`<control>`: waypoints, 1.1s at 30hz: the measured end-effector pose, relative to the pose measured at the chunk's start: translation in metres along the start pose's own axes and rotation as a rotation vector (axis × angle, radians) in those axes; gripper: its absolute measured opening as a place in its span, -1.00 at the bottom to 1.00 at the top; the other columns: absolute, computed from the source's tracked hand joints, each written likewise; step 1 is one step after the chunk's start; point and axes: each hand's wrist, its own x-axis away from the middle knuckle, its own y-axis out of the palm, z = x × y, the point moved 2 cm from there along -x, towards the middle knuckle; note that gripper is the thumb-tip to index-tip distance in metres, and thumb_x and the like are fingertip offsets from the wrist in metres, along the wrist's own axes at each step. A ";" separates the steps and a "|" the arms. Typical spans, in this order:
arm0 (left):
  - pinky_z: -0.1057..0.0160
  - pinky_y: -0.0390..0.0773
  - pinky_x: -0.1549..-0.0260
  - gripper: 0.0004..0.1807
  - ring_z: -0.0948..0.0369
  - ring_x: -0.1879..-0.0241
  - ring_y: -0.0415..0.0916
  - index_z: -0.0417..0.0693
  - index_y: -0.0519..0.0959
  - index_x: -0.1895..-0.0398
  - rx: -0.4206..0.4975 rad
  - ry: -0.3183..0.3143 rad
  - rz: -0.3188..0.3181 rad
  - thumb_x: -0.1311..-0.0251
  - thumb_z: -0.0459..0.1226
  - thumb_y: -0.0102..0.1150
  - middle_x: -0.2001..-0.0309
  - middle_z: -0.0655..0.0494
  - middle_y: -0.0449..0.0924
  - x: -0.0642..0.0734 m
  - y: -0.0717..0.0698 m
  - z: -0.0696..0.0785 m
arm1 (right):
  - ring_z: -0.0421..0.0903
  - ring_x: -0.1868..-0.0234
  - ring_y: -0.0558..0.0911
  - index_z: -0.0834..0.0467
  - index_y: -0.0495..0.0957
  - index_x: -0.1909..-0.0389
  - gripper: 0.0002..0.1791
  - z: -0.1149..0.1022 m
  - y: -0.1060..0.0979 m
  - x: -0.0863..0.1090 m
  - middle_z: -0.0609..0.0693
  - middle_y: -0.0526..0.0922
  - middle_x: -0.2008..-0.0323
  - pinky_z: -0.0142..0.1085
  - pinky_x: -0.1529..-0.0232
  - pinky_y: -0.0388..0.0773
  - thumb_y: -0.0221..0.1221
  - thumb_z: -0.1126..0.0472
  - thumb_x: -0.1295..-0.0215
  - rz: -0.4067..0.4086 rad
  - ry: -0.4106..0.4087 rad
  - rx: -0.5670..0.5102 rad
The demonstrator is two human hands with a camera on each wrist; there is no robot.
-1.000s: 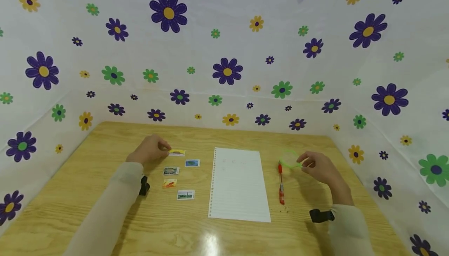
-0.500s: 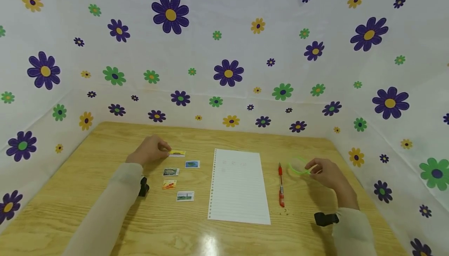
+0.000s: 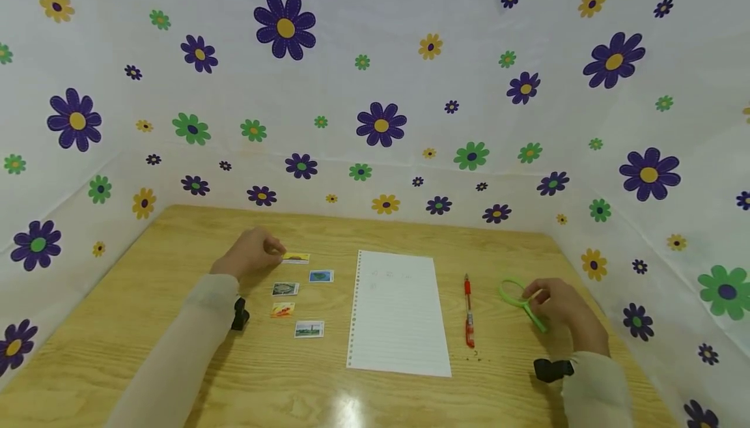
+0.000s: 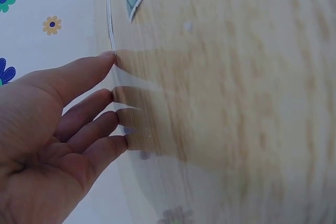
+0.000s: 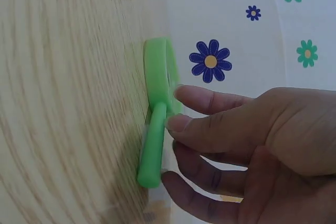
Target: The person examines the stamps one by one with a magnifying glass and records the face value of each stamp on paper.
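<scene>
My left hand [image 3: 249, 250] rests at the far left of the table with loosely bent fingers. Its thumb touches the near edge of a yellow stamp-like picture card [image 3: 297, 258]; in the left wrist view this card shows only as a thin edge, and the other fingertips [image 4: 122, 144] rest on the wood. On the right lies a green magnifying glass [image 3: 534, 317], flat, handle towards me. My right hand [image 3: 559, 304] is beside it, fingers relaxed. In the right wrist view the thumb tip is close to the neck of the handle [image 5: 152, 150]; contact is hard to tell.
Several more picture cards, such as a blue one [image 3: 321, 276], lie near the left hand. A lined sheet [image 3: 401, 324] with faint marks lies mid-table. A red pen [image 3: 469, 311] and small dark crumbs [image 3: 477, 356] are right of it. A flowered cloth [image 3: 328, 174] encloses the table.
The right hand has carried the magnifying glass right and towards me, away from the pen, and it now lies on the table with its handle visible. The left hand has stayed in place.
</scene>
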 end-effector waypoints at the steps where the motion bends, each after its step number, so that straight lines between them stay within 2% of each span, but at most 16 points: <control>1: -0.28 0.44 -0.35 -0.79 -0.23 -0.29 0.49 -0.12 0.76 0.01 0.001 0.000 -0.002 -0.34 -0.33 0.30 -0.30 -0.28 0.56 0.000 0.001 0.000 | -0.04 0.35 0.51 0.33 0.63 0.11 -0.80 0.002 0.001 0.000 0.17 0.62 0.29 -0.24 0.35 0.48 0.19 0.47 -0.25 -0.006 0.008 -0.010; 6: -0.29 0.43 -0.35 -0.78 -0.24 -0.29 0.48 -0.12 0.76 0.00 0.003 -0.001 -0.001 -0.35 -0.33 0.29 -0.30 -0.28 0.57 0.000 0.001 0.000 | -0.07 0.38 0.55 0.37 0.63 0.11 -0.79 0.005 -0.001 0.000 0.16 0.63 0.32 -0.25 0.39 0.55 0.17 0.48 -0.25 -0.031 -0.009 -0.040; 10: -0.27 0.48 -0.31 -0.79 -0.19 -0.22 0.53 -0.11 0.76 0.01 -0.014 0.006 0.009 -0.35 -0.32 0.29 -0.23 -0.24 0.62 0.000 0.002 -0.001 | -0.08 0.41 0.56 0.40 0.61 0.10 -0.79 0.006 -0.001 0.001 0.16 0.65 0.35 -0.25 0.41 0.57 0.18 0.49 -0.24 -0.062 -0.028 -0.062; 14: -0.23 0.54 -0.24 -0.80 -0.17 -0.16 0.57 -0.16 0.76 0.02 -0.035 0.048 0.016 -0.35 -0.33 0.29 -0.15 -0.23 0.66 0.001 0.004 0.000 | -0.09 0.40 0.56 0.43 0.59 0.10 -0.78 0.007 -0.001 0.002 0.19 0.65 0.33 -0.25 0.39 0.57 0.19 0.50 -0.23 -0.087 -0.024 -0.079; 20: -0.27 0.51 -0.27 -0.72 -0.24 -0.25 0.53 -0.23 0.72 -0.05 -0.056 0.085 0.049 -0.38 -0.28 0.26 -0.20 -0.27 0.64 0.004 0.009 0.010 | -0.05 0.40 0.53 0.35 0.62 0.07 -0.75 -0.002 -0.006 0.004 0.18 0.63 0.30 -0.22 0.40 0.52 0.24 0.45 -0.23 -0.021 0.002 -0.009; 23: -0.28 0.49 -0.29 -0.67 -0.26 -0.29 0.50 -0.24 0.67 -0.13 -0.068 0.124 0.069 -0.41 -0.25 0.24 -0.25 -0.27 0.61 0.009 0.014 0.025 | 0.05 0.31 0.56 0.33 0.62 0.05 -0.76 -0.014 -0.009 0.004 0.23 0.62 0.27 -0.15 0.33 0.55 0.25 0.41 -0.26 0.021 -0.045 0.043; 26: -0.25 0.52 -0.27 -0.63 -0.23 -0.28 0.52 -0.22 0.65 -0.19 -0.056 0.189 0.062 -0.39 -0.24 0.28 -0.25 -0.23 0.62 0.016 0.021 0.049 | 0.10 0.21 0.60 0.29 0.64 0.04 -0.77 -0.028 -0.009 0.004 0.24 0.65 0.22 -0.12 0.24 0.57 0.26 0.40 -0.29 0.048 -0.113 0.083; 29: -0.21 0.51 -0.30 -0.61 -0.18 -0.29 0.52 -0.15 0.65 -0.20 -0.046 0.268 0.013 -0.35 -0.22 0.33 -0.25 -0.14 0.64 0.025 0.031 0.076 | 0.10 0.20 0.62 0.28 0.65 0.04 -0.79 -0.043 -0.003 0.002 0.23 0.68 0.21 -0.12 0.24 0.59 0.25 0.40 -0.32 0.048 -0.170 0.078; 33: -0.15 0.46 -0.37 -0.62 -0.10 -0.33 0.50 -0.10 0.66 -0.17 -0.054 0.353 -0.094 -0.33 -0.20 0.35 -0.24 -0.05 0.64 0.039 0.052 0.106 | 0.07 0.21 0.62 0.29 0.65 0.05 -0.79 -0.059 0.008 -0.001 0.22 0.68 0.22 -0.16 0.26 0.58 0.26 0.42 -0.31 0.018 -0.214 0.050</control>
